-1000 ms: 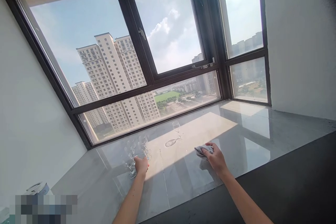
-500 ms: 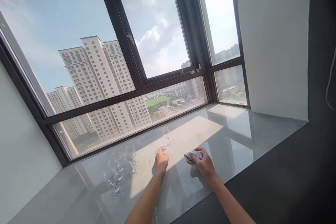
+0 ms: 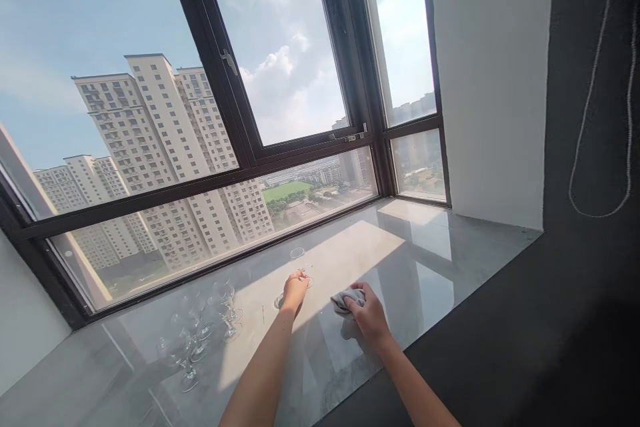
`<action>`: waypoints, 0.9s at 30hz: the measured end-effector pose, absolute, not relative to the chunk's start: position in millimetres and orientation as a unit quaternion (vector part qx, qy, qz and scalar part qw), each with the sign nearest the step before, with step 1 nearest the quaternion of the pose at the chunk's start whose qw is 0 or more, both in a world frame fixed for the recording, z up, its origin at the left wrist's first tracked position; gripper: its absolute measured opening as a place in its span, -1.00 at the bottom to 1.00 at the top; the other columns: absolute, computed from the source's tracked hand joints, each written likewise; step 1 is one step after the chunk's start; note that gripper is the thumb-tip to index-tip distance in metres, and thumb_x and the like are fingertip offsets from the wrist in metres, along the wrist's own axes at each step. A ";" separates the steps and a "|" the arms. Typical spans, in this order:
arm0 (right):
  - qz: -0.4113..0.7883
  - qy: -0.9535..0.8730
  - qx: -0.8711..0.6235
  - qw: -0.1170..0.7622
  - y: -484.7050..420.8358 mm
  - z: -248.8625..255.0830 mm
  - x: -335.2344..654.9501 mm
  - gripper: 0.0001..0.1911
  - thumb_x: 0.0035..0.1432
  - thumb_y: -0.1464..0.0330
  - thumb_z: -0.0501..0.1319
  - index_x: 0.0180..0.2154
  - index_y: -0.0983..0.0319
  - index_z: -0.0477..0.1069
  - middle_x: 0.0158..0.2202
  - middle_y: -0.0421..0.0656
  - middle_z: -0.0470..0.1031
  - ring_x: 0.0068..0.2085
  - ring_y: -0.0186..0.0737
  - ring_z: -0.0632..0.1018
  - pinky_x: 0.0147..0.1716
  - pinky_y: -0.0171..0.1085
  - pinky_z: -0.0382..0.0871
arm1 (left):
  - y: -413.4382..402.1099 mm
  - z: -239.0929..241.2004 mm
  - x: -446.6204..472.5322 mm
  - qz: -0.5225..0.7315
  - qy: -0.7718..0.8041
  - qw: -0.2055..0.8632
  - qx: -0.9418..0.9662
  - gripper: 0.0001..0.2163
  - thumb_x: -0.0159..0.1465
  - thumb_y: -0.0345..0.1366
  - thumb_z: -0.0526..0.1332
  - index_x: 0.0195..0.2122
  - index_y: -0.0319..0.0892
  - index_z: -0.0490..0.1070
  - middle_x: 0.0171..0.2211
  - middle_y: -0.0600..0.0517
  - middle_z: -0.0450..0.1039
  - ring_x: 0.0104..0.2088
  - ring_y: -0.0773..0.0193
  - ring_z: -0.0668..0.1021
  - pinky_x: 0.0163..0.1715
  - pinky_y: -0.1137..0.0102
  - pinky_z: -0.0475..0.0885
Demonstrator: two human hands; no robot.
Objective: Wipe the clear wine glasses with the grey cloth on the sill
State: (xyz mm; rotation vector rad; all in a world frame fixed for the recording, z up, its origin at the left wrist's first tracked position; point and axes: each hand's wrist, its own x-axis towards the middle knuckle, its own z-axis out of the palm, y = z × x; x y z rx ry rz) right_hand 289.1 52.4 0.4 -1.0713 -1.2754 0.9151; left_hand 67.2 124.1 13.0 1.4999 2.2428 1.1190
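R fingers closed rnd cloth

"Where's the left hand?"
"Lower middle, its forearm slanting up from the bottom edge; the fingers look curled, though they're hard to read."
"And the right hand?"
"Lower, right of centre, bent in a grip."

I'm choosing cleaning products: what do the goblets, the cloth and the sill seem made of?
Goblets: probably clear, smooth glass, see-through with glints. Cloth: soft, matte fabric, judging by its folds; fiber unclear. Sill: likely polished tile or stone, given its sharp, bright reflections.
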 end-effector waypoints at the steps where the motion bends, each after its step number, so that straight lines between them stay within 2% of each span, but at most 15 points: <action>1: 0.390 -0.547 -0.459 0.581 52.7 -0.1 289.5 -0.68 -0.02 0.20 0.25 -0.21 0.20 0.38 -0.29 -0.08 0.52 -0.24 -0.07 0.51 -0.25 -0.17 0.37 | 113.1 12.0 67.3 0.372 0.762 0.112 0.518 -0.94 0.14 -0.33 0.25 -0.46 -0.16 0.43 -0.46 0.08 0.48 -0.37 0.29 0.51 -0.37 0.48 0.25; 8: 0.411 -0.556 -0.464 0.554 51.9 -1.8 292.9 -0.61 0.03 0.12 0.23 -0.15 0.20 0.35 -0.21 0.00 0.52 -0.23 -0.03 0.54 -0.31 -0.18 0.39 | -11.3 -3.6 23.8 0.325 0.760 0.072 0.558 -0.86 0.22 -0.25 0.17 -0.44 -0.16 0.38 -0.47 0.06 0.44 -0.37 0.26 0.48 -0.36 0.44 0.22; 13: 0.372 -0.575 -0.481 0.548 53.5 -6.9 290.8 -0.55 0.01 0.12 0.23 -0.09 0.20 0.32 -0.16 0.02 0.50 -0.14 0.03 0.53 -0.26 -0.16 0.38 | -78.7 -3.0 -30.8 0.322 0.817 0.020 0.478 -0.86 0.24 -0.29 0.16 -0.47 -0.16 0.34 -0.53 0.07 0.41 -0.45 0.26 0.45 -0.41 0.44 0.16; 17: 0.350 -0.585 -0.498 0.535 57.0 -13.9 287.1 -0.46 0.00 0.10 0.21 0.00 0.21 0.28 -0.16 0.01 0.47 -0.18 0.02 0.54 -0.26 -0.14 0.37 | -90.2 1.3 -47.5 0.340 0.836 0.008 0.430 -0.90 0.25 -0.32 0.17 -0.42 -0.15 0.36 -0.56 0.09 0.38 -0.47 0.26 0.45 -0.44 0.44 0.14; 20: 0.314 -0.604 -0.504 0.531 59.2 -17.9 285.0 -0.47 -0.01 0.12 0.19 -0.01 0.22 0.30 -0.19 0.02 0.46 -0.11 0.09 0.51 -0.24 -0.12 0.37 | -87.5 1.6 -47.5 0.358 0.842 0.009 0.403 -0.98 0.25 -0.35 0.17 -0.32 -0.15 0.35 -0.57 0.12 0.35 -0.48 0.25 0.45 -0.44 0.44 0.16; 22: 0.305 -0.613 -0.502 0.528 59.8 -19.0 284.0 -0.45 -0.01 0.11 0.18 0.00 0.22 0.29 -0.16 0.04 0.45 -0.05 0.12 0.49 -0.22 -0.10 0.38 | -86.5 0.6 -47.4 0.381 0.843 -0.001 0.379 -0.95 0.24 -0.37 0.17 -0.27 -0.14 0.30 -0.55 0.12 0.37 -0.47 0.24 0.47 -0.43 0.44 0.19; 27: 0.360 -0.606 -0.465 0.537 56.4 -16.4 281.9 -0.36 -0.03 0.07 0.22 0.08 0.16 0.24 0.00 0.01 0.44 -0.02 0.03 0.51 -0.08 -0.10 0.39 | -95.5 -4.6 -46.8 0.401 0.845 -0.053 0.351 -0.91 0.21 -0.37 0.13 -0.40 -0.09 0.21 -0.52 0.10 0.36 -0.49 0.25 0.47 -0.45 0.43 0.22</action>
